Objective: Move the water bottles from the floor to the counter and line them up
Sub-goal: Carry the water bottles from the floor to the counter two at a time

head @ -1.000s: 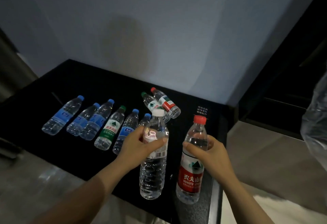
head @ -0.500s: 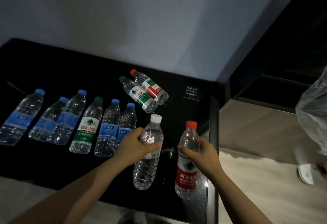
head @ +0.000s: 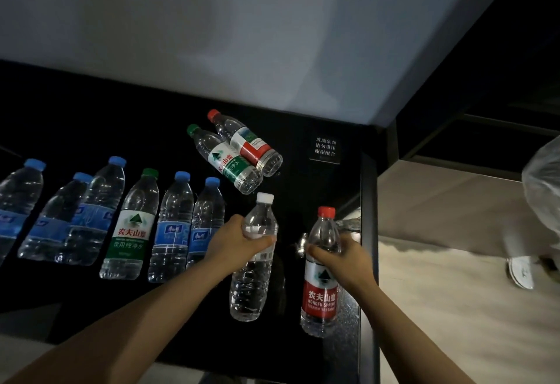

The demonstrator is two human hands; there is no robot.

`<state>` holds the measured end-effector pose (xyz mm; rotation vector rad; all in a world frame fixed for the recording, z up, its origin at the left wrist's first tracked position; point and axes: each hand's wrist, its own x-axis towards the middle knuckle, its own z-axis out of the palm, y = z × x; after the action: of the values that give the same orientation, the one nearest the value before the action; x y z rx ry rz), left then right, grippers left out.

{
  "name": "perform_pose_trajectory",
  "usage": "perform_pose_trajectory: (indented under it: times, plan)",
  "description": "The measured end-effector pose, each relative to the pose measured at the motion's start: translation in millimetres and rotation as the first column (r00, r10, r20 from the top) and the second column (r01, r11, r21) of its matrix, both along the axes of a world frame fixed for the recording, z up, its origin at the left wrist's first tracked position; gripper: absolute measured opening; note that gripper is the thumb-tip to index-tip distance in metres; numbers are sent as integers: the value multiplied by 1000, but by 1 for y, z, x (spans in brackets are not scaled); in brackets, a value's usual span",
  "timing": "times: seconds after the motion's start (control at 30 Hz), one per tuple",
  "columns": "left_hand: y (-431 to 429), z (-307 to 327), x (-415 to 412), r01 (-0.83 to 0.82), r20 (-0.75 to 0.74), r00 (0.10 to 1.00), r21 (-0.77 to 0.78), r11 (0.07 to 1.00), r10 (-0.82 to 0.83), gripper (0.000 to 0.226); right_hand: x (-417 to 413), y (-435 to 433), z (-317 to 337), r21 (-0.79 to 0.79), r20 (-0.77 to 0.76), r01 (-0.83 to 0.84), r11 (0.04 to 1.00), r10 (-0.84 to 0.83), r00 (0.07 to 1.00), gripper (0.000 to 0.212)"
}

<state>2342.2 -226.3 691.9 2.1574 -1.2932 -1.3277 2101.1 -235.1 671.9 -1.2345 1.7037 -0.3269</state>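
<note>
Black and glossy, the counter [head: 306, 189] fills the lower view beneath a plain grey wall [head: 242, 35]. Nearest, close to the counter's front edge, the left hand [head: 239, 239] is wrapped round the shoulder of a white-capped bottle [head: 250, 286], with the thumb across its front and the fingers curled behind. A barcode shows on its clear label and nothing else is readable. Beside it, near the front right corner, the right hand [head: 342, 262] clasps the red-labelled bottle [head: 321, 292] at the shoulder in the same way. Its label reads 农夫山泉, NONGFU SPRING. Both bottles are full and point their caps toward the wall. Whether they touch the counter I cannot tell. Gripping high leaves each body free to be set down, I judge, so they can join the line at its right end.

Left of the hands, a row of six bottles [head: 97, 211] lies side by side with caps toward the wall, running off the left of the view. Five have blue caps and blue labels too small to read. The green-labelled bottle [head: 130, 232], third from the right, is marked 农夫山泉 and 饮用纯净水. Further back, a green-capped bottle [head: 225, 161] and a red-capped bottle [head: 247, 144] lie touching each other, askew to the row, so they seem not yet lined up. Toward the back right corner a small sign [head: 325, 148] carries three lines of white characters, seemingly 玻璃桌面 请勿重压 谢谢配合. Past the right edge lies pale floor [head: 439, 292].
</note>
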Motion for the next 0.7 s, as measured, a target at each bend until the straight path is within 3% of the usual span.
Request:
perform_pose_trajectory:
  times: [0.4, 0.53, 0.7]
  plan:
    - [-19, -16, -2, 30, 78, 996, 124, 992, -40, 49, 12, -14, -19, 37, -56, -38, 999, 40, 998, 62]
    - [-22, -22, -5, -4, 106, 994, 136, 991, -10, 52, 14, -17, -24, 68, -113, -35, 997, 42, 993, 55]
    - [-25, -23, -6, 1, 131, 991, 152, 988, -22, 60, 20, -19, -26, 85, -234, -72, 994, 90, 968, 65]
